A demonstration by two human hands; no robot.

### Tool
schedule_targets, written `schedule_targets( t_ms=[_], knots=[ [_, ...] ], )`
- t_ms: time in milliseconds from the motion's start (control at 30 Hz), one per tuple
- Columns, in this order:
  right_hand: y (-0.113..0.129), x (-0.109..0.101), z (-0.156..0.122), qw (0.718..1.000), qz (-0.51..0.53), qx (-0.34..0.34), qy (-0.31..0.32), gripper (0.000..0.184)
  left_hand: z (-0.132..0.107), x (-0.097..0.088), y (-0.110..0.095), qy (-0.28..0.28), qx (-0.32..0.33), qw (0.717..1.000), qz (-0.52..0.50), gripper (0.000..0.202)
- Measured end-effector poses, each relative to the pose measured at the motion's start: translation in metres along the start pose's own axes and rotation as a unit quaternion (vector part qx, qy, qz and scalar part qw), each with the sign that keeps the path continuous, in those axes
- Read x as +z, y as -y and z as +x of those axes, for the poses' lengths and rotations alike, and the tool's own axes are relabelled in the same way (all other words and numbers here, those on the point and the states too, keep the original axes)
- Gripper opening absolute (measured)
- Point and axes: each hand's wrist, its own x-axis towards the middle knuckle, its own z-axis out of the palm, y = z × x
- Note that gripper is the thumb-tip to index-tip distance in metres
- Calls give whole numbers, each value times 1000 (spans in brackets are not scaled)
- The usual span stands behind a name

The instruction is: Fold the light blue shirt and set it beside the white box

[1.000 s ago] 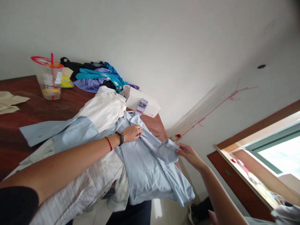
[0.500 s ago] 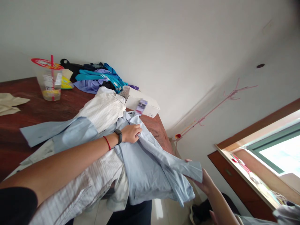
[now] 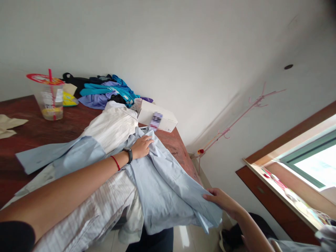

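A light blue button-up shirt (image 3: 168, 196) lies spread over the near corner of the wooden table, its lower part hanging past the edge. My left hand (image 3: 141, 146) is on its front just below the collar, fingers bent onto the fabric. At the shirt's right side, my right hand (image 3: 223, 200) holds the sleeve edge between thumb and fingers; the cuff is hidden. Under the blue shirt and to its left lies a cream striped garment (image 3: 112, 122), with another part of it draping below my left forearm.
On the table (image 3: 23, 110) stand a clear plastic cup (image 3: 52, 105) with a red straw, a pile of blue and purple clothes (image 3: 105, 92) and a white box (image 3: 168, 120). A pink coat stand (image 3: 236, 119) is in the corner, near a window (image 3: 312, 168).
My right hand has shifted from the cuff's underside onto the sleeve edge, and the sleeve now lies lower along the shirt's side. My left hand's fingers have loosened slightly near the collar.
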Motion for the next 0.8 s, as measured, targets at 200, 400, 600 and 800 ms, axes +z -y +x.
schedule_targets(
  t_ms=[200,400,600,800],
  knots=[
    [19,-7,-14,995,57,-61,-59,46,7,3,20,-3,-77,997,-23,24],
    [48,-33,-29,980,105,-111,-131,43,19,-3,27,-33,-112,990,-82,10],
    [87,-58,-34,957,119,-157,-215,42,29,-13,27,-71,-141,974,-165,22],
    [139,-59,-45,928,141,-228,-258,44,23,-11,21,-121,-151,964,-181,14]
  ],
)
